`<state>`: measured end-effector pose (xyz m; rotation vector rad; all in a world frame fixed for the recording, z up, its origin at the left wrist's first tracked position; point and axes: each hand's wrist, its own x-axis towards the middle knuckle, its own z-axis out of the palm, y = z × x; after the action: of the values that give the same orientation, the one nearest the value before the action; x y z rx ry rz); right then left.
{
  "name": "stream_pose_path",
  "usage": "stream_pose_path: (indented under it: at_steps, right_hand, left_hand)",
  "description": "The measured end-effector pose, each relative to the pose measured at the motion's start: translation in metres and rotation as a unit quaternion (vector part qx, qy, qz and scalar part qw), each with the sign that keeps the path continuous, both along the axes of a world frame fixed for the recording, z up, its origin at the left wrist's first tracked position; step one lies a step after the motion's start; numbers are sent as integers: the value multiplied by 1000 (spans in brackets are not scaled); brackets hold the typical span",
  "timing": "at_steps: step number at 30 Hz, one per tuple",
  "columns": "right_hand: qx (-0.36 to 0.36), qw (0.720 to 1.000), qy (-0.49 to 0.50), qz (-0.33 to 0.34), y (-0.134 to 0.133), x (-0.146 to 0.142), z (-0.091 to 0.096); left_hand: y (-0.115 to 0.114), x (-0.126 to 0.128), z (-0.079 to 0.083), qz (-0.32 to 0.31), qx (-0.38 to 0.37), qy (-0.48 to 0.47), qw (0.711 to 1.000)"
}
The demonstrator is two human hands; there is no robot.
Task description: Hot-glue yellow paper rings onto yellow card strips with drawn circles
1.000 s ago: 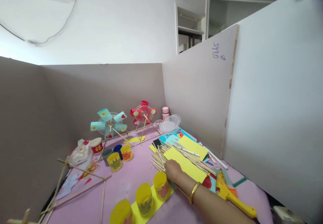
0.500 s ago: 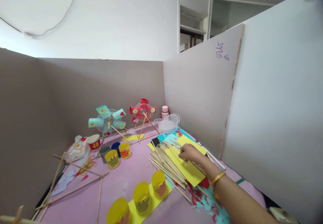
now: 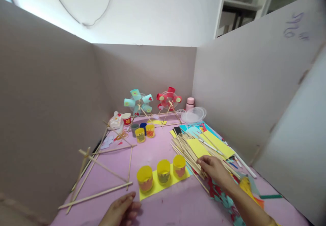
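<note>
My right hand [image 3: 214, 170] is over the wooden sticks [image 3: 187, 151] at the right, its fingers pinched at the near end of a yellow paper strip [image 3: 197, 147]. The hand covers that end of the strip. My left hand [image 3: 122, 209] has come in at the bottom, fingers loosely curled and apart, with nothing in them. Just beyond it, three yellow paper cups [image 3: 163, 171] with leaf-like cutouts stand in a row on a yellow paper base [image 3: 169, 185]. A stick frame [image 3: 102, 171] lies to the left of them.
Two pinwheel-like wheels, one light blue [image 3: 139, 102] and one red [image 3: 170, 98], stand at the back. Several small paper cups [image 3: 140, 136] sit mid-table. Clear plastic lids [image 3: 195, 115] and a pink bottle [image 3: 189, 104] are at back right. Paper scraps [image 3: 221, 198] lie near my right forearm.
The view has swung left and down. My left hand has appeared at the bottom. My right hand has moved from the middle of the yellow strip to its near end.
</note>
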<state>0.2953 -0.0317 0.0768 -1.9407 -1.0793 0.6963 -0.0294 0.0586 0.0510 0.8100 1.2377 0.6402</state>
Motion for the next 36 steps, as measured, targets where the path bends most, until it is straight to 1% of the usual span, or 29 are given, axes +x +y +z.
stream_pose_path:
  at_steps: [3, 5, 7, 10, 13, 16, 20, 26, 29, 33, 36]
  right_hand:
    - [-6, 990, 139, 14, -14, -30, -22]
    - [-7, 978, 208, 2, -21, -41, -35]
    - [-3, 965, 260, -18, -24, -46, -42]
    - [2, 945, 321, -52, -21, -47, -44]
    - [2, 926, 368, -86, -15, -47, -39]
    - [-9, 910, 400, -109, -8, -49, -35]
    - [-25, 899, 421, -123, -2, -50, -34]
    - [-20, 892, 435, -121, 0, -49, -42]
    - [-15, 893, 436, -110, -2, -49, -47]
    - [-11, 896, 434, -90, -6, -52, -56]
    - [-4, 899, 432, -70, -8, -55, -66]
  left_hand:
    - [-7, 2, 14, 2, -28, -1, 1000]
    - [-10, 3, 19, 5, -43, -5, 999]
    - [-12, 3, 21, 6, -56, -8, 998]
    - [-13, 5, 26, 4, -79, -7, 997]
    - [-11, 8, 32, -6, -97, -8, 995]
    - [-8, 10, 34, -16, -103, -8, 995]
    - [-4, 13, 31, -22, -104, -7, 994]
    - [-1, 17, 23, -35, -77, -8, 996]
    - [1, 20, 14, -49, -48, 0, 998]
    - [5, 25, 0, -72, 9, 16, 997]
    - [9, 31, -6, -83, 48, 29, 995]
